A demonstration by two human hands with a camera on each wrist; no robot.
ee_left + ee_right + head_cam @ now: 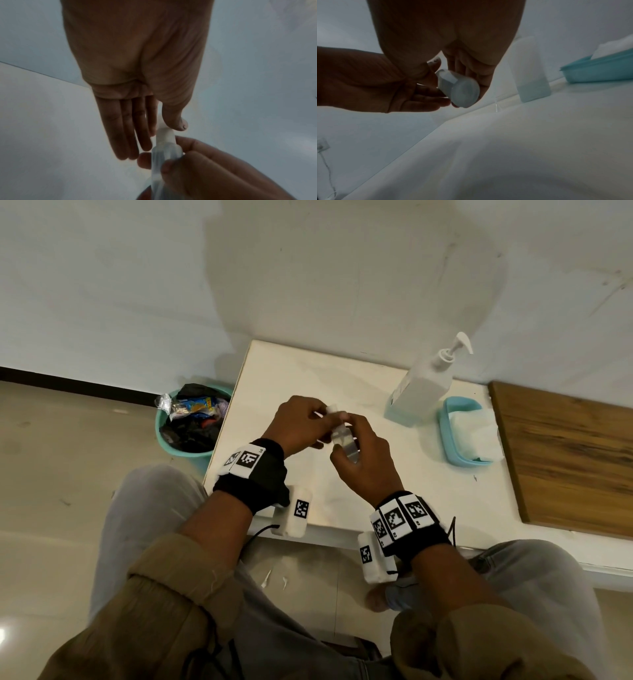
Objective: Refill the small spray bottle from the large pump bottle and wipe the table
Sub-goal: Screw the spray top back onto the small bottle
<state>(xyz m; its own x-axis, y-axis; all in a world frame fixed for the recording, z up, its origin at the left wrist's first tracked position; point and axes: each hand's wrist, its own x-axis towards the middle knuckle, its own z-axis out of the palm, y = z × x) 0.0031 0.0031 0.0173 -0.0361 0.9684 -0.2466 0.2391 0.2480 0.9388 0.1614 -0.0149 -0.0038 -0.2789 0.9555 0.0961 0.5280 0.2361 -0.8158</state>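
The small clear spray bottle (345,444) is held tilted above the white table (394,494), near its middle. My right hand (354,445) grips the bottle's body; the right wrist view shows its round base (464,93) between those fingers. My left hand (323,416) pinches the white spray cap (166,136) between thumb and forefinger, with the other fingers straight. I cannot tell whether the cap is tight or loose. The large white pump bottle (423,386) stands upright at the table's back right, apart from both hands, with blue liquid low inside (534,90).
A light-blue tray (445,426) with white tissues sits right of the pump bottle. A wooden board (565,460) covers the table's right end. A teal bin (178,451) full of rubbish stands on the floor by the table's left edge. A wall runs behind the table.
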